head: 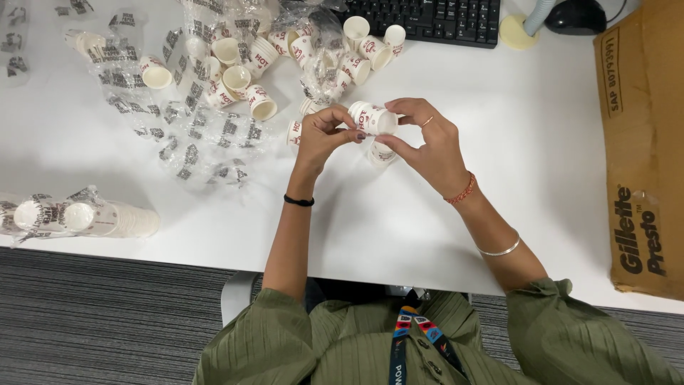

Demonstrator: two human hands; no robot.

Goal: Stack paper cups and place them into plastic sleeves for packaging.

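Observation:
Both of my hands hold a small stack of white paper cups with red print [372, 118] on its side above the white table [527, 164]. My left hand [322, 135] pinches the stack's base end, and my right hand [427, 142] grips its open rim end. Another single cup [381, 153] lies on the table just under my right hand's fingers. Beyond my hands, several loose cups of the same kind [246, 78] are scattered across the table.
Torn clear plastic wrappers with black print [185, 135] spread over the table's left half. A wrapped sleeve of stacked cups [85, 217] lies near the front left edge. A black keyboard [434, 18] sits at the back, a brown cardboard box [641, 157] on the right.

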